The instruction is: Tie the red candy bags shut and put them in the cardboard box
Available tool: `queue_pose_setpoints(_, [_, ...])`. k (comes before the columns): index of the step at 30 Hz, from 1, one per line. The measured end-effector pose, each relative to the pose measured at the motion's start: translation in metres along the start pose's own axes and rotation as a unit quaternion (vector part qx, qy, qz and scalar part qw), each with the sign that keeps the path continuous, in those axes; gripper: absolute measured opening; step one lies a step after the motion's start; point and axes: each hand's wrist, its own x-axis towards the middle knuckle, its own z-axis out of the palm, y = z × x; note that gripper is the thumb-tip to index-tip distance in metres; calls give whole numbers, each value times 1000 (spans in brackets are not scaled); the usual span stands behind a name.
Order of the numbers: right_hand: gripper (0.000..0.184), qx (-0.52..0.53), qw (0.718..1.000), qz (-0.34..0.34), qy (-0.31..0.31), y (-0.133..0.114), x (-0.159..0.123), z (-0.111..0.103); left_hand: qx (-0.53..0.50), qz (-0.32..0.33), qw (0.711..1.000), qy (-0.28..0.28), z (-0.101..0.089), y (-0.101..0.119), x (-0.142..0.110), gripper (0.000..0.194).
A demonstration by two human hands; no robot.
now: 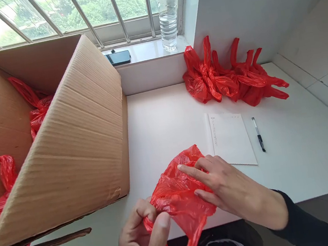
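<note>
A crumpled red plastic bag (178, 197) is between my two hands at the near edge of the white table. My left hand (145, 234) is closed on one side of the bag, thumb against the bent fingers, with a bit of red plastic showing between them. One handle loop of the bag hangs below, over the table edge. My right hand (222, 184) rests against the bag's other side, its fingers stretched out and apart. What the bag contains, if anything, cannot be made out.
A large open cardboard box (71, 141) with red bags inside fills the left. Several tied red bags (227, 76) sit at the back right. A notebook (231, 139) and pen (258, 135) lie before them. A phone (119, 57) and water bottle (168, 19) occupy the windowsill.
</note>
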Motion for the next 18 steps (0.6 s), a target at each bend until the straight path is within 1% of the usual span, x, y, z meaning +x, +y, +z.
queue_pose_setpoints(1, [32,-2,1000,1,-19,2,2,0,-14,-18,1000,6,3,1,-2,46])
queue_pose_setpoints(2, [22,-2,1000,2,-24,4,3,0,-31,-29,999,13,6,4,-4,44])
queue_pose_setpoints(3, [21,-2,1000,4,-12,5,4,-3,-46,-34,998,20,8,6,-6,41])
queue_pose_setpoints(4, [22,3,1000,8,18,6,5,-6,-53,-34,997,32,10,9,-7,40])
queue_pose_setpoints(5, [21,13,998,12,61,6,6,-10,-52,-33,997,44,11,12,-8,40])
queue_pose_setpoints(7, [15,43,987,23,155,7,8,-19,-32,-40,997,55,11,16,-9,52])
queue_pose_setpoints(8, [14,56,979,31,193,8,9,-24,-15,-48,997,53,10,16,-8,59])
queue_pose_setpoints(9, [13,64,972,40,223,8,10,-28,2,-57,997,46,8,16,-7,63])
queue_pose_setpoints(10, [12,66,966,51,243,9,10,-31,17,-63,997,36,5,14,-5,60])
queue_pose_setpoints(12, [12,55,962,78,258,7,10,-38,28,-67,997,10,-1,9,0,45])
queue_pose_setpoints(14, [12,28,959,92,267,-1,7,-44,1,-65,998,-5,-6,4,6,43])
queue_pose_setpoints(15, [13,17,956,88,278,-8,5,-47,-19,-65,998,-7,-7,2,9,42])
queue_pose_setpoints(17, [14,30,953,45,298,-26,1,-48,-62,-68,996,6,-7,-1,14,38])
queue_pose_setpoints(18, [14,56,956,5,288,-35,0,-45,-81,-66,994,25,-5,-1,15,38])
